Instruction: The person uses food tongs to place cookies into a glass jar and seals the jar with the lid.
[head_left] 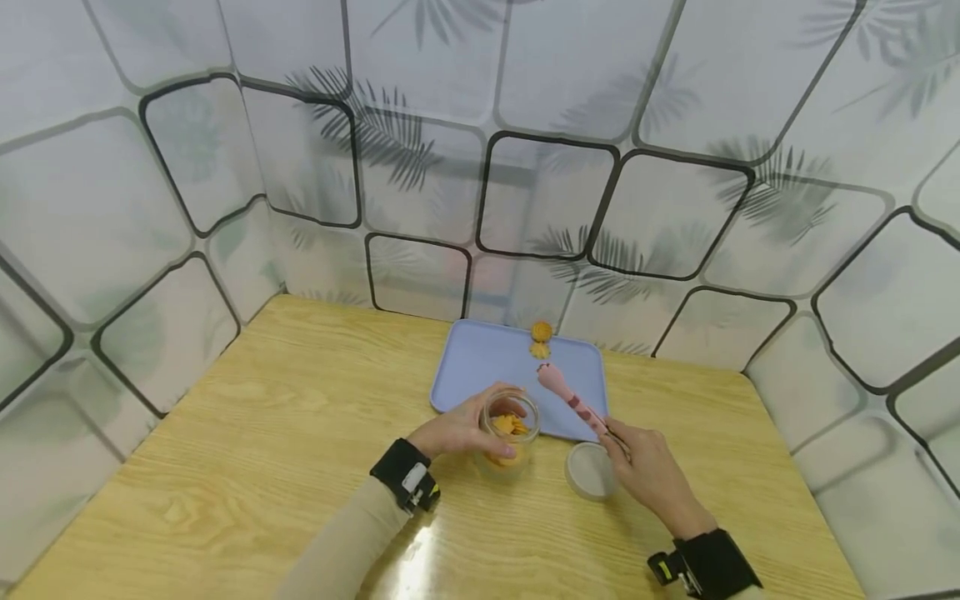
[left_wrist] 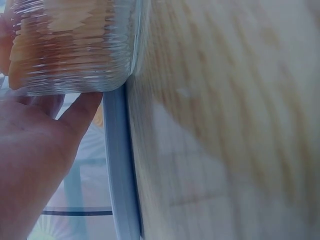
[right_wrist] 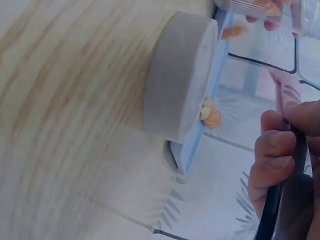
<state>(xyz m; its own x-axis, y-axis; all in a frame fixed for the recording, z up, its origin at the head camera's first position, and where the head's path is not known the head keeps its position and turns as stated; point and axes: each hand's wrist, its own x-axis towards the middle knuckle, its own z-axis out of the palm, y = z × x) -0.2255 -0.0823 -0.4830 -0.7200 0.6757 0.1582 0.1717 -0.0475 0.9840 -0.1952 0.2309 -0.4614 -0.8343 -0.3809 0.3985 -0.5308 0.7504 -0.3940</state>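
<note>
My left hand (head_left: pixel 472 425) grips a clear glass jar (head_left: pixel 504 463) by its side, thumb across the front. Orange-brown biscuits (head_left: pixel 510 424) lie inside the jar, whose mouth is uncovered; the left wrist view shows its ribbed wall (left_wrist: pixel 65 60) close up against the table. In my right hand (head_left: pixel 651 467) is a pair of pink paw-tipped tongs (head_left: pixel 573 402), pointing up and leftward over the blue tray (head_left: pixel 480 358). The tongs' tip has no biscuit at it. A pale round lid (head_left: pixel 590 472) lies on the table beside my right hand; the right wrist view shows its side (right_wrist: pixel 172 75).
Two biscuits, a round one (head_left: pixel 542 331) and a scalloped one (head_left: pixel 539 350), sit at the tray's far edge. The wooden table (head_left: pixel 315 400) extends to both sides. Patterned fabric walls (head_left: pixel 420 200) enclose its back and sides.
</note>
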